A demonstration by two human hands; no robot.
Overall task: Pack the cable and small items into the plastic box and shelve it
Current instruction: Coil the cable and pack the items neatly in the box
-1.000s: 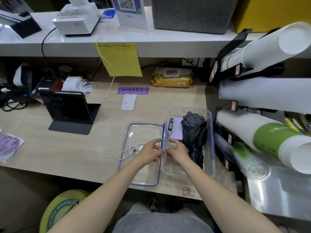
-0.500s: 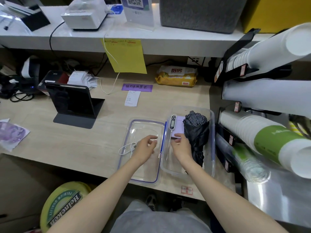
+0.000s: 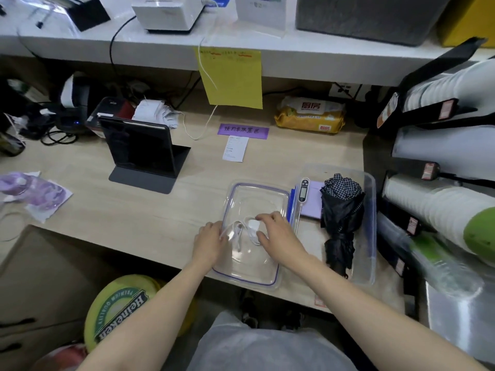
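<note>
Both hands over the clear plastic lid (image 3: 257,274), which lies flat on the pale wood-grain surface (image 3: 134,218); it is a rounded rectangle with a thin blue seal line. Left hand (image 3: 210,243) at the lid's left edge, fingers curled onto a loop of the thin white cable (image 3: 237,232). Right hand (image 3: 278,238) pinches the cable's small glossy white plug block (image 3: 253,225) between thumb and fingertips. The cable is bunched on the lid, not in the box.

The box (image 3: 371,210) sits just right of the lid, touching it or nearly so: clear, deep, with rounded corners. Inside: a folded black umbrella (image 3: 340,223), crinkled fabric with a checked lining at the top end, lying lengthwise; a flat lilac pad (image 3: 313,202) beside it. A probe thermometer (image 3: 304,194), white head with a small screen and thin metal stem, leans over the box's left wall.

Farther back on the surface: a dark tablet (image 3: 139,151) propped upright on its folding cover, a small white receipt (image 3: 235,148), a purple label strip (image 3: 243,131), a yellow soft-pack of wipes (image 3: 310,116). Stacked white paper cups (image 3: 428,204) lie in racks at right.
</note>
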